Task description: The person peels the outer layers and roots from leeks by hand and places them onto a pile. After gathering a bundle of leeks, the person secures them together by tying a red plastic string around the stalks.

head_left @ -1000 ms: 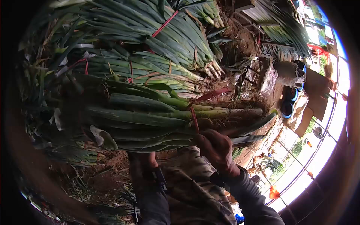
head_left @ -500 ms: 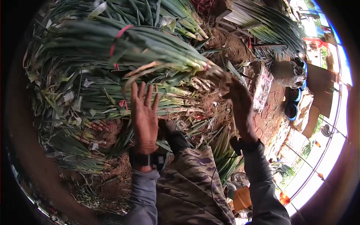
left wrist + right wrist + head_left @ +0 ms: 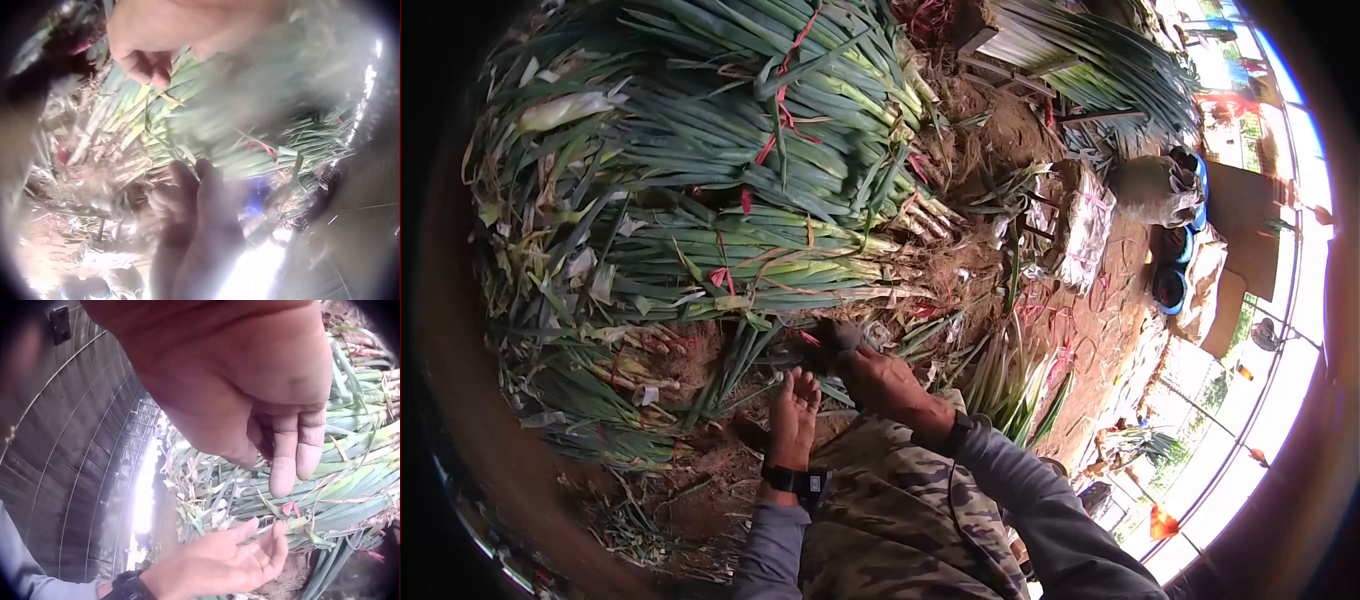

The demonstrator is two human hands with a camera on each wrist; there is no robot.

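Both hands are near the person's lap in the head view and hold nothing. The left hand (image 3: pixel 793 425) is turned palm up, its fingers loosely bent. To its right, the right hand (image 3: pixel 890 385) hangs with relaxed fingers, overlapping a dark rounded shape in this view. In the right wrist view, its fingers (image 3: pixel 284 459) point down over the leaves, apart from the left hand (image 3: pixel 231 562). Beyond the hands lies a large heap of leeks (image 3: pixel 730 110) bound with red ties (image 3: pixel 780 95), root ends to the right. A lower tied leek bunch (image 3: pixel 800 265) lies nearest the hands.
Smaller leek bunches (image 3: pixel 610 390) lie at the left on littered soil. More leeks (image 3: pixel 1090 60) rest on a low rack at the upper right. A wrapped pale bundle (image 3: pixel 1087 225), blue-rimmed containers (image 3: pixel 1170 285) and cardboard (image 3: pixel 1245 235) stand at the right.
A tied leek bunch held in front of the body was swung away onto the heap. Both hands have let go and drawn back toward the lap, the right one moving left.
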